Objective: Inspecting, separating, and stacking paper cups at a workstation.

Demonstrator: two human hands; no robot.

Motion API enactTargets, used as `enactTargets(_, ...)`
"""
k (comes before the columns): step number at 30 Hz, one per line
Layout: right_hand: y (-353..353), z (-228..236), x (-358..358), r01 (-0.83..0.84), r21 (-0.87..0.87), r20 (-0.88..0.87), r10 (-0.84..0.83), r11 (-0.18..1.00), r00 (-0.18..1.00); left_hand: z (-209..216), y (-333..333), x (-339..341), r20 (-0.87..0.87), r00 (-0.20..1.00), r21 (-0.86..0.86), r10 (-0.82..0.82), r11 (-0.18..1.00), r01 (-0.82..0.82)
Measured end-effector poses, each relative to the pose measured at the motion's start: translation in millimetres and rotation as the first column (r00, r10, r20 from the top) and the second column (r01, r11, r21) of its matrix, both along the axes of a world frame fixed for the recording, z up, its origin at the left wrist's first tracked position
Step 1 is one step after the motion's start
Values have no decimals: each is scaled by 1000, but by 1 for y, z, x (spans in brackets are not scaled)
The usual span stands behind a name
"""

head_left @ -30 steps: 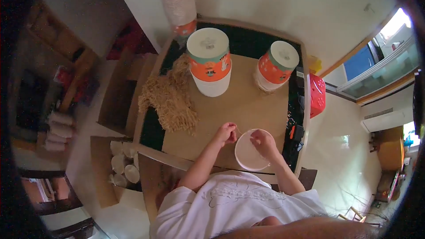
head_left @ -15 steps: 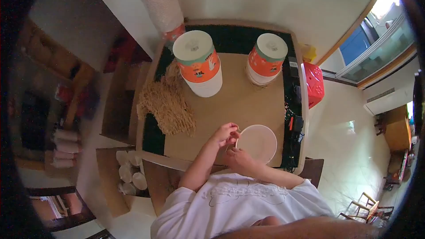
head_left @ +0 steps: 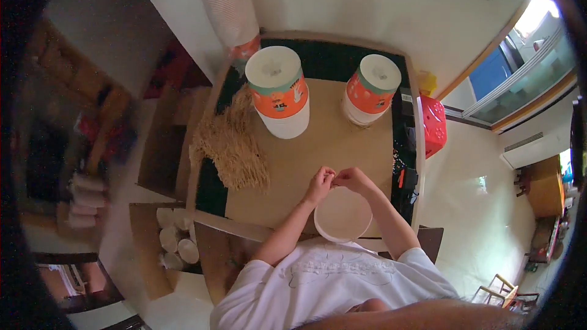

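A white round paper tub (head_left: 343, 217), its open mouth facing up, sits at the table's near edge against my shirt. At its far rim my left hand (head_left: 320, 186) and my right hand (head_left: 356, 181) meet, fingertips pinched close together. Whatever is between the fingers is too small to make out. To the left lies a loose heap of tan, fibrous cords (head_left: 235, 153). Beyond the hands stand two upside-down stacks of tubs with orange and green print, a taller left stack (head_left: 280, 101) and a shorter right stack (head_left: 371, 88).
A tall stack of white tubs (head_left: 231, 12) rises at the table's back left corner. Small dark items and an orange-red tool (head_left: 402, 178) lie along the right edge. A box of white tubs (head_left: 142, 232) stands on the floor at left, a red stool (head_left: 433, 123) at right.
My right hand has moved from the tub's near left side to its far rim, meeting the left hand there. The tub has shifted left and nearer to me.
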State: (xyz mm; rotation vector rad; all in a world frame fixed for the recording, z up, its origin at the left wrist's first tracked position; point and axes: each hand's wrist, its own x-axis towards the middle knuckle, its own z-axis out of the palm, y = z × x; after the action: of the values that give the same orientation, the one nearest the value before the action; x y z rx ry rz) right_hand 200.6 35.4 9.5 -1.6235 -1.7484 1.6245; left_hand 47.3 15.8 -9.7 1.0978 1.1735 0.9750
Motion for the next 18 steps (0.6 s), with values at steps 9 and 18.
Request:
enactTargets(9,-19,0,-5,351,-93,-315,-362,932,877,-6,-9,-11,-48,990,-24,-133,991,132)
enactTargets(18,-17,-12,-7,486,-3,-72,-485,874,871,21,-13,-4,-313,948,25,-52,998,63)
